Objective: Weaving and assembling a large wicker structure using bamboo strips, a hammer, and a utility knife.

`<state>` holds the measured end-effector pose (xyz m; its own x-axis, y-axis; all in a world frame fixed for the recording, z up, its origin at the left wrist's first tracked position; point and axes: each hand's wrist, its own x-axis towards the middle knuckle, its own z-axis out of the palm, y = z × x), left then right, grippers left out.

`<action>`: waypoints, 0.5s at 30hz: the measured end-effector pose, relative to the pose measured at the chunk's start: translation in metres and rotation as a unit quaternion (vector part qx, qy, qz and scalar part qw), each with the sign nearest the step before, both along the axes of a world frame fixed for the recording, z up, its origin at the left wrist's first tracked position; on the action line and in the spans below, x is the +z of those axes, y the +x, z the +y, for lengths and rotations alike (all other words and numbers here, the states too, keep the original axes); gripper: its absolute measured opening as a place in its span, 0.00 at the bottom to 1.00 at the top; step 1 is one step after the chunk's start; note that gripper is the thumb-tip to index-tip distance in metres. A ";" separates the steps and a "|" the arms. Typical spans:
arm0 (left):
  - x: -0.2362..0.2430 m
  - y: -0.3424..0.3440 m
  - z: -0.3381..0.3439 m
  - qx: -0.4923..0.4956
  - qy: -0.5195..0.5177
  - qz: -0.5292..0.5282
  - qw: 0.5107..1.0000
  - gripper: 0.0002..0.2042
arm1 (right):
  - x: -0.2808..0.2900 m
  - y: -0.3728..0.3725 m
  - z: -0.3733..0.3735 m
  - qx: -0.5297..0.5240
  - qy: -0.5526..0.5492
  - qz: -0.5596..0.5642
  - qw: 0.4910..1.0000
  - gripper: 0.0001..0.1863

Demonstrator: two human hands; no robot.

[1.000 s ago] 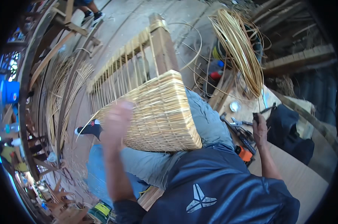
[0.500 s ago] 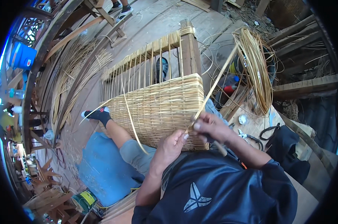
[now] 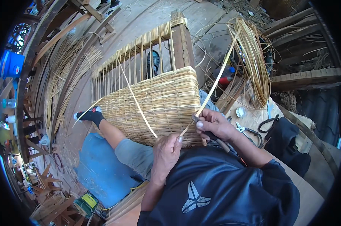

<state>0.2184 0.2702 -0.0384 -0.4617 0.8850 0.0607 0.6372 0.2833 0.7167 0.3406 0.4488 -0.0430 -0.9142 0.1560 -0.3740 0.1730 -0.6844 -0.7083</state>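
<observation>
A woven rattan panel (image 3: 148,100) on a wooden frame (image 3: 182,47) leans across my lap, with upright strands still showing in its far part. My left hand (image 3: 166,150) is closed at the panel's near edge, pinching a pale rattan strip (image 3: 216,83) between thumb and fingers. That strip runs up past my right hand (image 3: 217,126) toward the coil at the upper right. My right hand is wrapped round a slim dark-handled tool (image 3: 224,146); its metal tip lies against the strip, and its exact kind is unclear. Another loose strip (image 3: 137,103) slants over the panel to my left hand.
A rattan coil (image 3: 255,64) hangs at the right. Below it, a board carries pruning shears (image 3: 249,132), a small clear jar (image 3: 240,112) and a black bag (image 3: 287,147). Rattan bundles (image 3: 63,83) lie on the floor at left, near a blue cloth (image 3: 99,165).
The view has shifted, so the panel sits slightly farther left and up. My hands have drawn a little apart along the strip, and the loose strip now reaches my left hand.
</observation>
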 end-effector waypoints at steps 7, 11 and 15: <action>0.015 0.018 0.002 0.098 -0.037 -0.216 0.971 0.04 | 0.001 -0.006 -0.032 0.079 -0.032 0.033 0.996 0.14; 0.021 0.025 -0.005 0.111 -0.071 -0.232 0.964 0.04 | -0.007 -0.001 -0.039 0.069 -0.076 0.025 0.994 0.13; 0.026 0.025 -0.014 0.116 -0.105 -0.248 0.956 0.04 | -0.006 -0.004 -0.037 0.127 -0.040 0.002 0.991 0.13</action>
<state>0.2435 0.2565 -0.0129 -0.5725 0.7241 -0.3846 0.1357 0.5463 0.8265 0.3362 0.4119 -0.0494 -0.9215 -0.1100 -0.3724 0.3449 -0.6728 -0.6545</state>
